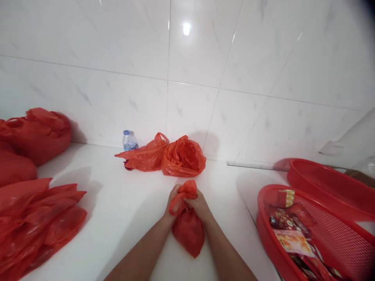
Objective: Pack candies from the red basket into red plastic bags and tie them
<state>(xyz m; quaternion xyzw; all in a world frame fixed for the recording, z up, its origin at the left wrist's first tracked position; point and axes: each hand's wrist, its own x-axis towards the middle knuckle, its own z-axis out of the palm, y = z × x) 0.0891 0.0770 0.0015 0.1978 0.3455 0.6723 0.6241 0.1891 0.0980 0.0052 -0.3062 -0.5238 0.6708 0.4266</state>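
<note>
A small red plastic bag (190, 232) hangs between my hands at the lower middle of the head view, its filled body below and its gathered top and loop handle above. My left hand (173, 199) is closed around the left side of the gathered neck. From the right, my right hand (198, 203) grips the same neck, thumb across it. What is inside the bag is hidden. Just beyond my hands lies a rolled red bag bundle (184, 158), with a loose red bag (146, 156) beside it.
A plastic bottle (129, 140) stands by the tiled wall (193, 109). Full red bags (43, 136) and flat red bags (38, 214) lie at left. At right, a red basket (263, 230) holds packets (293, 240), with another red basket (331, 183) behind it.
</note>
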